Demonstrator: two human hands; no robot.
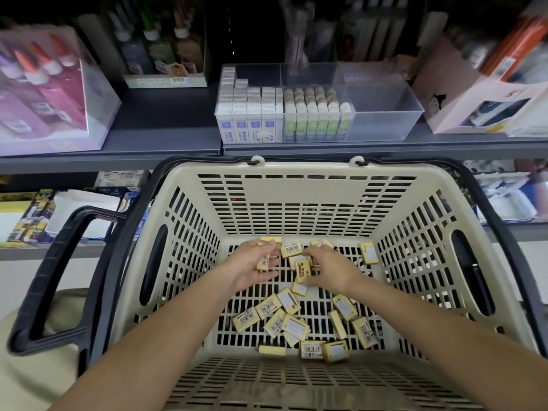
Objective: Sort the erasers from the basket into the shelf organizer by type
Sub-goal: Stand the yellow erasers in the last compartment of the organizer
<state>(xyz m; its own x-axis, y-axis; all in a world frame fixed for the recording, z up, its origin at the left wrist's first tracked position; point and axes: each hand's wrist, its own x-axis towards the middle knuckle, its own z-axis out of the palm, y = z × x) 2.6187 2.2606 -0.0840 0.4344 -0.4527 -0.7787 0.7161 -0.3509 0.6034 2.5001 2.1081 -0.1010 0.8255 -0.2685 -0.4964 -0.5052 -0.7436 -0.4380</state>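
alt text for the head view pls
Both hands, left hand and right hand, gather yellow erasers in a beige basket. Above, a clear shelf organizer holds white and green erasers, right section empty.

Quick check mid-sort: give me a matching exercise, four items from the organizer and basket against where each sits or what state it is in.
Items:
1. white-and-blue erasers
2. green-labelled erasers
3. yellow erasers
4. right front compartment

Places or states:
A. loose on the basket floor
B. empty
C. organizer's left front compartment
D. organizer's middle front compartment

Pairs: 1-C, 2-D, 3-A, 4-B
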